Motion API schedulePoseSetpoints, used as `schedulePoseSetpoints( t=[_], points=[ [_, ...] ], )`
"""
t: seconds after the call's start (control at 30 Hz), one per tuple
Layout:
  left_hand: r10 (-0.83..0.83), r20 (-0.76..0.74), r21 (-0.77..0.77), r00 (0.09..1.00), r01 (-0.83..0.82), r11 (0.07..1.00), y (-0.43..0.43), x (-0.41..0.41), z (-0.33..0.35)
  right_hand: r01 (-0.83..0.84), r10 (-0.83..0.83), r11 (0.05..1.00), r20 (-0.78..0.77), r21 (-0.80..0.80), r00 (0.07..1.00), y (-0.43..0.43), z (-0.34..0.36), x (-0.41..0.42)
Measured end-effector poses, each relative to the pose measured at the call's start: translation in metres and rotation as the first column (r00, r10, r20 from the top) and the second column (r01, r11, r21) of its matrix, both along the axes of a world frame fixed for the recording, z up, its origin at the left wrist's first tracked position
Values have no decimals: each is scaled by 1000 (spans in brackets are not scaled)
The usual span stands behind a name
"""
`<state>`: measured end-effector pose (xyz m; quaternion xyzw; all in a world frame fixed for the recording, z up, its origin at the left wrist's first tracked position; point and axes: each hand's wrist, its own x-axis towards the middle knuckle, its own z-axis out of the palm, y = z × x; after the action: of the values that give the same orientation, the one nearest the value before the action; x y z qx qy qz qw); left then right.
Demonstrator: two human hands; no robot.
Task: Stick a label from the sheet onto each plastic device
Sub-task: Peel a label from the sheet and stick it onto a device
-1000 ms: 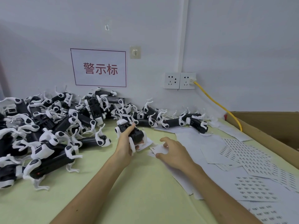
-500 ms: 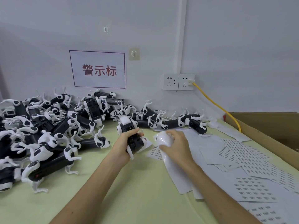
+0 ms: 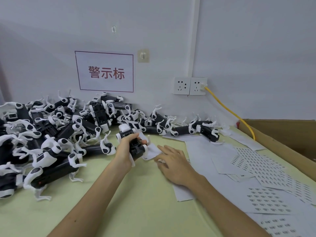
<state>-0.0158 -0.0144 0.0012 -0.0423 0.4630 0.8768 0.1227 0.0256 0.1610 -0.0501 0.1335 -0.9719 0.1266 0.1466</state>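
Note:
My left hand [image 3: 125, 151] grips a black-and-white plastic device [image 3: 132, 142] upright just above the table, its white head end pointing away from me. My right hand [image 3: 172, 161] lies flat beside it, fingers spread, pressing on a white label sheet [image 3: 152, 152] whose near corner curls up against the device. Whether a label sits on a fingertip I cannot tell. More label sheets [image 3: 266, 168] with rows of small dark labels are spread at the right.
A big pile of the same devices [image 3: 51, 134] fills the left of the pale green table [image 3: 136, 202], and a row of them [image 3: 193, 129] runs along the wall. A cardboard box [image 3: 282, 132] stands at the right edge. A yellow cable [image 3: 230, 112] hangs from the wall socket.
My right hand had lifted a curled sheet beside the device; now it has dropped back onto the table with fingers spread on the sheet. The left hand kept hold of the device, tilting it slightly.

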Motion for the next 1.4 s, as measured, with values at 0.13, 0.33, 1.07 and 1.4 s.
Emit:
schedulePoseSetpoints(
  t=[0.13,0.33,1.07,1.4],
  points=[
    [44,-7,81,999,-43,996,0,0,1,-14,8,997,76,71,997,-4,-4,-1],
    [86,-66,30,994,-85,996,-4,-2,5,-38,26,992,-101,-118,995,-4,6,2],
    [-322,-317,107,892,371,922,-6,10,8,-90,-240,601,-287,-794,927,9,33,14],
    [-414,-345,-20,842,434,901,17,20,-3,-322,-72,607,-454,-727,888,-15,36,29]
  ],
)
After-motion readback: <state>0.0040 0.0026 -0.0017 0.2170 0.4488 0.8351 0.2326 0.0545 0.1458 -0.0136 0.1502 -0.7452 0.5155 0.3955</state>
